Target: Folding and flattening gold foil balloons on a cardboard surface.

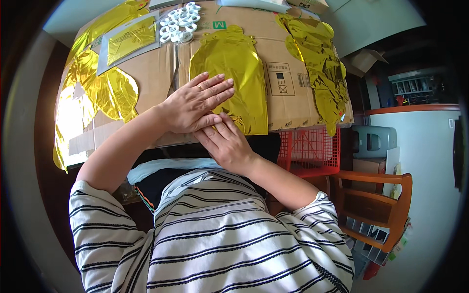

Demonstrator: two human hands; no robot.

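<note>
My left hand (198, 102) lies palm down with its fingers stretched out, over the lower left part of a flat gold foil balloon (229, 58). My right hand (227, 145) comes from below with its fingers extended, its fingertips against the left hand near the thumb. Nothing shows in either hand. The foil is uninflated and spread on a cardboard surface (286, 110), and my hands hide part of it. Further crumpled gold foil balloons (320, 58) lie at the right edge, and a shiny gold foil piece (115, 93) at the left.
Several white tape-like rolls (181, 22) cluster at the back. Beside them lies a flat packet (132, 41) with gold foil in it. Right of my body stand a red plastic basket (310, 151), a wooden chair (403, 195) and a grey-green plastic stool (381, 139).
</note>
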